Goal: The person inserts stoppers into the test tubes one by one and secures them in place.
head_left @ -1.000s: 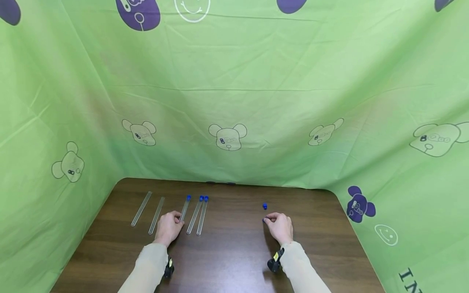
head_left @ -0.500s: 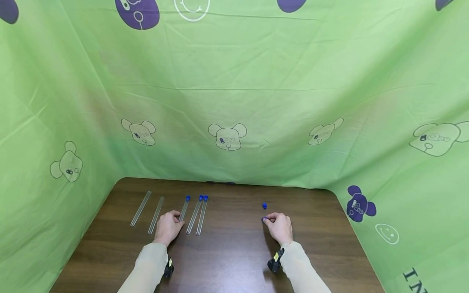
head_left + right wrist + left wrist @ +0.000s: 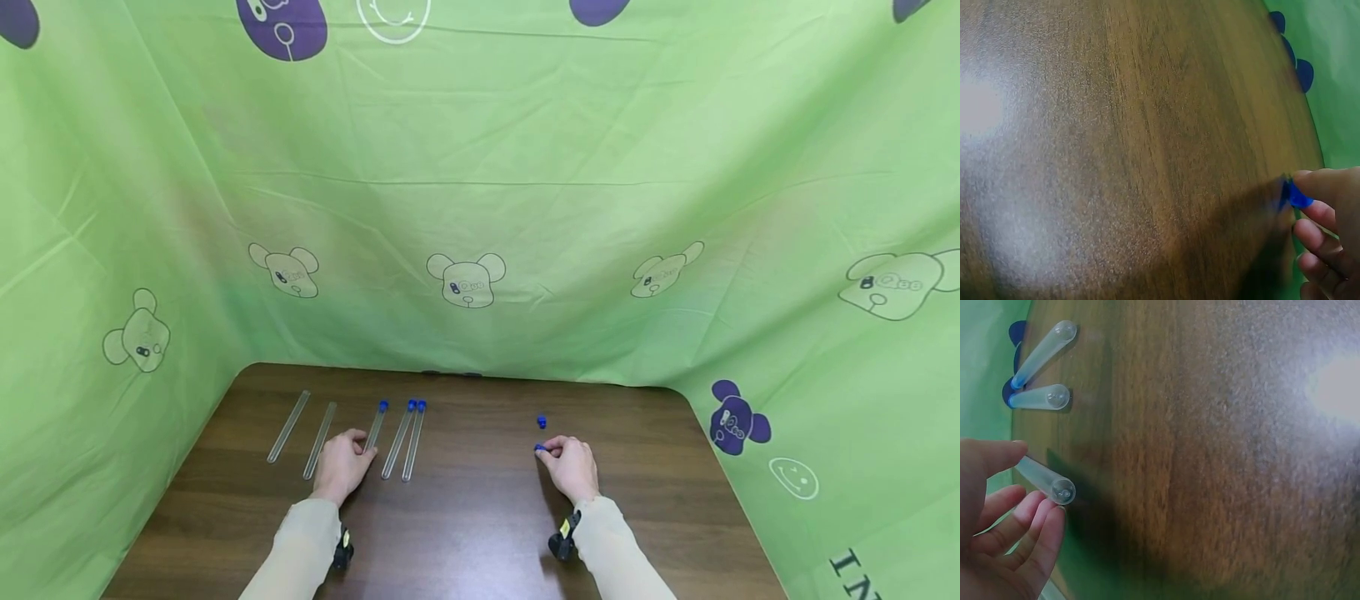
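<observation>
So my left hand (image 3: 343, 468) has its thumb and fingers around a blue-capped tube (image 3: 377, 430), cap end aimed at about 1 o'clock over the desk (image 3: 465, 525), with two more capped tubes (image 3: 415, 442) at roughly 2 o'clock from that hand and a couple of uncapped tubes (image 3: 288, 427) at 10. My right hand (image 3: 574, 472) is pinching a little blue cap (image 3: 1299, 196) at its 10 o'clock, and there's another loose cap (image 3: 542, 422) nearby at 11.

Wide passage between capped tubes (image 3: 414, 442) and right fingers (image 3: 557, 442); loose cap (image 3: 542, 422) in way just beyond.
</observation>
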A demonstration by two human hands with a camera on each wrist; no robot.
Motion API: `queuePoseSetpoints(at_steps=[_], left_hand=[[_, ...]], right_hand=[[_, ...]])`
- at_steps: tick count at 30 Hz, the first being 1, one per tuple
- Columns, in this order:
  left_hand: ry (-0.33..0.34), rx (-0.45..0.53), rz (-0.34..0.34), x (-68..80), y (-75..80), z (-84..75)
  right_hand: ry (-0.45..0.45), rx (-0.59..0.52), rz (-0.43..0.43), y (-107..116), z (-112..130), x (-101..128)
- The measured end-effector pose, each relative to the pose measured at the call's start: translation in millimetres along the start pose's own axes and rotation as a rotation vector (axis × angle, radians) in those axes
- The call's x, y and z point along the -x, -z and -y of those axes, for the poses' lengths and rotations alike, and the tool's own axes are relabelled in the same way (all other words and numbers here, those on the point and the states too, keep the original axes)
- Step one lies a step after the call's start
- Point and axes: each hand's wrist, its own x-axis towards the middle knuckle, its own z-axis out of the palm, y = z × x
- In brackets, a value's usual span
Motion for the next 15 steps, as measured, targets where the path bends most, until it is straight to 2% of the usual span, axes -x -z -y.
queuePoseSetpoints(at_steps=[8,15], left_hand=[[-0.025,0.021,-0.041,-2.5,5.4,3.0],[0.022,0.024,-0.054,-2.7,13.8,3.3]], right_hand=[[-0.038,-0.076,-0.026,-1.6,-3.7,-1.4],[-0.075,-0.173,-0.056,-2.7,-7.3,-1.7]])
